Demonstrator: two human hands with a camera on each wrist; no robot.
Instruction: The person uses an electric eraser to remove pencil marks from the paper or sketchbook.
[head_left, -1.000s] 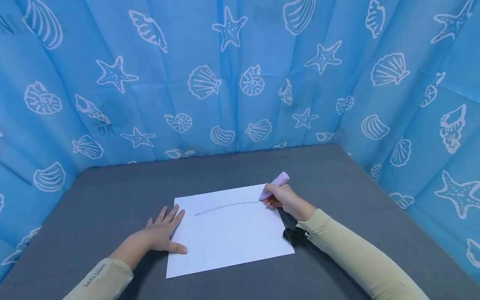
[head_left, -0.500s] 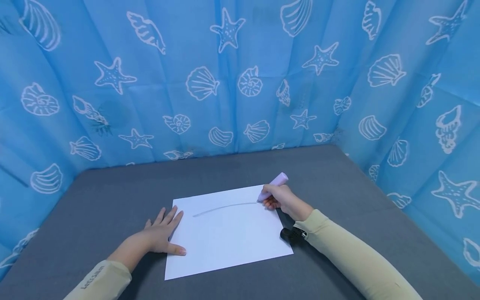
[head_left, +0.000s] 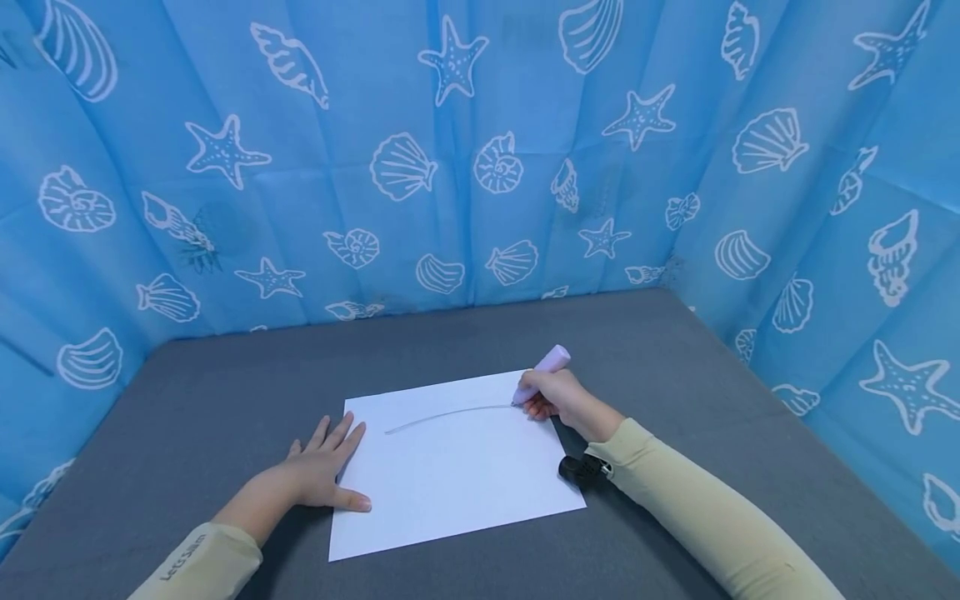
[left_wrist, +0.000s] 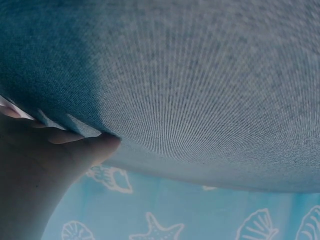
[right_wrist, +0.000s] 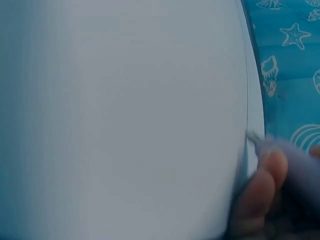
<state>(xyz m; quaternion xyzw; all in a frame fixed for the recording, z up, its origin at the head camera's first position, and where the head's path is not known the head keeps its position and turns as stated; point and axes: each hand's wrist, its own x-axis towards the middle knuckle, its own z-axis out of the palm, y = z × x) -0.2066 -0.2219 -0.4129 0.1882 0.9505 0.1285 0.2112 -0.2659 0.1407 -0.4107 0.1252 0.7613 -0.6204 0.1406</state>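
Note:
A white sheet of paper (head_left: pixel 450 483) lies on the grey cloth, with one thin, gently arched grey line (head_left: pixel 450 412) drawn across its upper part. My right hand (head_left: pixel 566 398) pinches a thick lilac pen (head_left: pixel 553 360) near the sheet's upper right corner. In the right wrist view the grey tip of the pen (right_wrist: pixel 295 162) meets the paper (right_wrist: pixel 150 120) at the end of the line. My left hand (head_left: pixel 318 471) rests with spread fingers at the sheet's left edge, its thumb (head_left: pixel 351 499) on the paper. The left wrist view shows only part of that hand (left_wrist: pixel 45 165).
Grey cloth (head_left: pixel 247 375) covers the table around the sheet. A blue curtain (head_left: pixel 450 208) with white shells and starfish hangs along the back and sides. A small black device (head_left: pixel 577 470) sits under my right wrist, over the sheet's right edge.
The head view has shifted slightly. The pen has tilted a little more upright, its tip staying at the line's right end. My left hand has kept its place on the sheet.

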